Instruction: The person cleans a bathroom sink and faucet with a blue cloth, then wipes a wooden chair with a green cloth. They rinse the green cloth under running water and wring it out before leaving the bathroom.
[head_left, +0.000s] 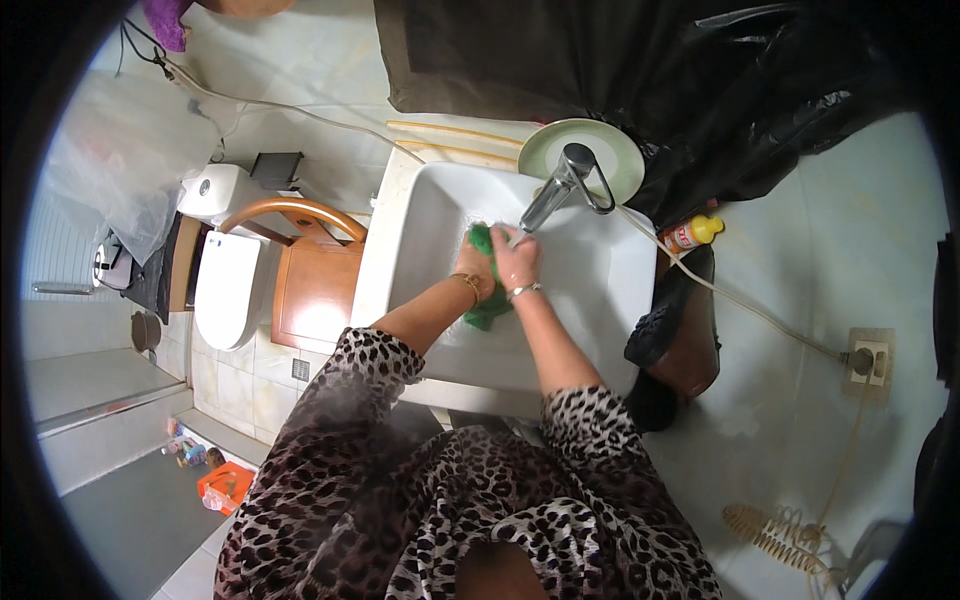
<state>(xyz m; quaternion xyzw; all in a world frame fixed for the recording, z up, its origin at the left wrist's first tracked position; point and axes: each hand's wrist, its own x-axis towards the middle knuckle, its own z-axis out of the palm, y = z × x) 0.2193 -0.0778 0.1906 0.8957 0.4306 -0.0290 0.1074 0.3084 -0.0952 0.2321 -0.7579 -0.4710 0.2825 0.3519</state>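
A wet green cloth (480, 316) is bunched between my hands inside the white washbasin (592, 300). My left hand (475, 262) grips it from the left side, its fingers partly covered by the cloth. From the right, my right hand (519, 259) presses onto the same cloth beneath the spout of the chrome faucet (551, 199). Water appears to run from the spout over the right hand. A gold-coloured bracelet circles my left wrist, and a silver-coloured bangle my right. Part of the cloth is hidden behind the hands.
Behind the faucet stands a pale green-rimmed plate (531, 154). To the right are a yellow-capped bottle (686, 234), a dark bag (686, 345) and a cord (739, 298) running to a wall socket (868, 364). A wooden chair (311, 289) and a white toilet (229, 289) stand left.
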